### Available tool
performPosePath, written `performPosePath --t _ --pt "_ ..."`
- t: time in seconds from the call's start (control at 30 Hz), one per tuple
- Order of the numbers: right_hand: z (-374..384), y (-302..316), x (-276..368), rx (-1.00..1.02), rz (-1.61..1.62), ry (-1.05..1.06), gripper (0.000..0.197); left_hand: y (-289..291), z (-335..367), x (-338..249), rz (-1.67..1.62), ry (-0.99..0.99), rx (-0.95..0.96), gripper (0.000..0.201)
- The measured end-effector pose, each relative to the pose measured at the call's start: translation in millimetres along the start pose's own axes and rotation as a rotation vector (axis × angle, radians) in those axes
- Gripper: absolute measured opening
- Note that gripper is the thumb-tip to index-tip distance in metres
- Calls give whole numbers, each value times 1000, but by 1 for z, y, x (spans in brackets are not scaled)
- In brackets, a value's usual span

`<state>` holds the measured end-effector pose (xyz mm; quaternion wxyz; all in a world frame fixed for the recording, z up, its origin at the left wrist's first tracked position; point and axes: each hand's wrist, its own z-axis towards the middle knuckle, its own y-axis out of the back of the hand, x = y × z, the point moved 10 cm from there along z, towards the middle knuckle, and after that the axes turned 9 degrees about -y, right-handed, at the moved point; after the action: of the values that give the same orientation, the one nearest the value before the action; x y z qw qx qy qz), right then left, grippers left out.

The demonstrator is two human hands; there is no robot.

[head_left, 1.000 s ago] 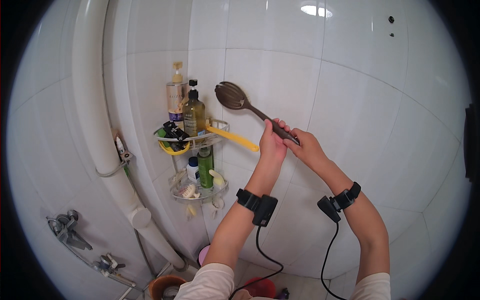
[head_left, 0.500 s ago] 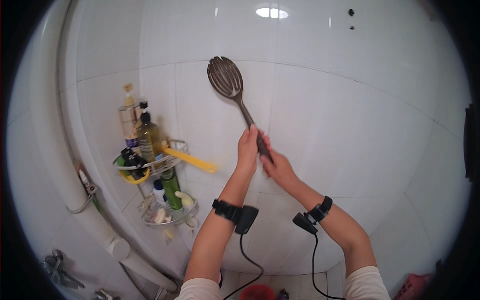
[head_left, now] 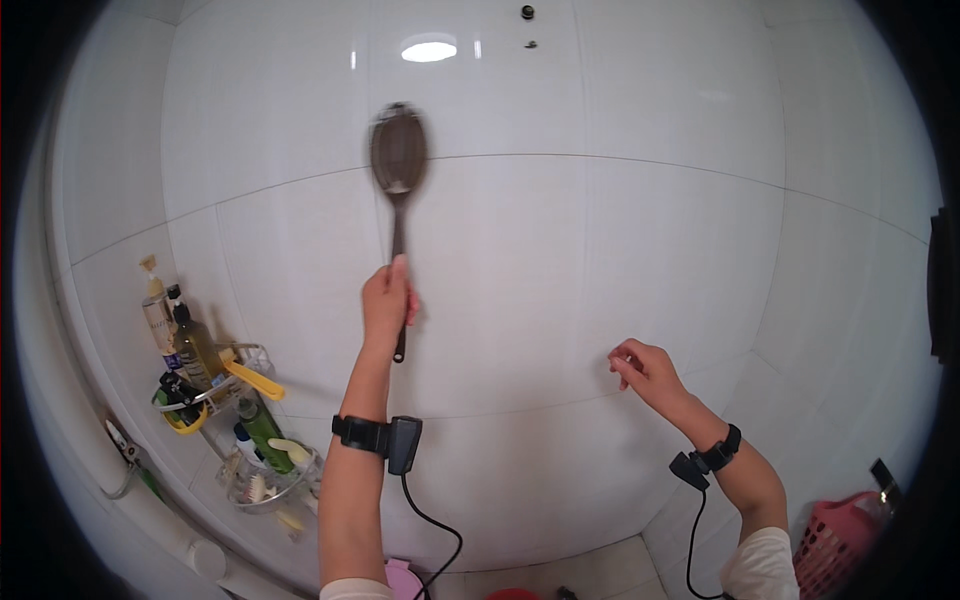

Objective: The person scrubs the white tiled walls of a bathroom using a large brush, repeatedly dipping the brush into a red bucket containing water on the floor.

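My left hand (head_left: 385, 305) is wrapped around the handle of a dark brown slotted spoon (head_left: 399, 150). The spoon stands upright with its head at the top, blurred by motion, and the handle's end sticks out below my fist. White wall tiles (head_left: 500, 290) lie behind it. Well off to the right, my right hand (head_left: 645, 372) is apart from the spoon, its fingers curled in and nothing visible in them. Each wrist wears a black strap with a small box and a cable.
At the left, a two-tier wire corner rack (head_left: 262, 358) holds pump bottles, a green bottle (head_left: 262, 432) and a yellow-handled item (head_left: 258, 380). A pale pipe (head_left: 120, 510) runs down the left side. A pink basket (head_left: 835, 545) stands at lower right, and a red container (head_left: 513, 595) at the bottom edge.
My right hand has let go of the handle and moved away to the right. My left hand has carried the spoon left and turned it more upright. The view has shifted right and upward.
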<state>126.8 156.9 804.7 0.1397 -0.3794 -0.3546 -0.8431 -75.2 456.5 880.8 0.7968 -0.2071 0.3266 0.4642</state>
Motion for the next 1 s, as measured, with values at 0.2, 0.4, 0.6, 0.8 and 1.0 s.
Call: performPosePath --t 0.2,0.4,0.6,0.8,1.0 --pt "-30 59 -62 1 -12 -18 11 -43 23 -26 428 -146 96 43" --pt "-60 131 -117 -78 139 -94 9 34 34 -35 -245 40 -366 46" --pt "-50 135 -159 -15 180 -157 8 -117 16 -25 277 -17 -32 49" --pt "-39 118 -169 100 203 -105 9 -236 -35 -28 1050 -354 366 45" --pt "-49 129 -212 105 216 -203 11 -102 15 -26 383 8 -180 48"
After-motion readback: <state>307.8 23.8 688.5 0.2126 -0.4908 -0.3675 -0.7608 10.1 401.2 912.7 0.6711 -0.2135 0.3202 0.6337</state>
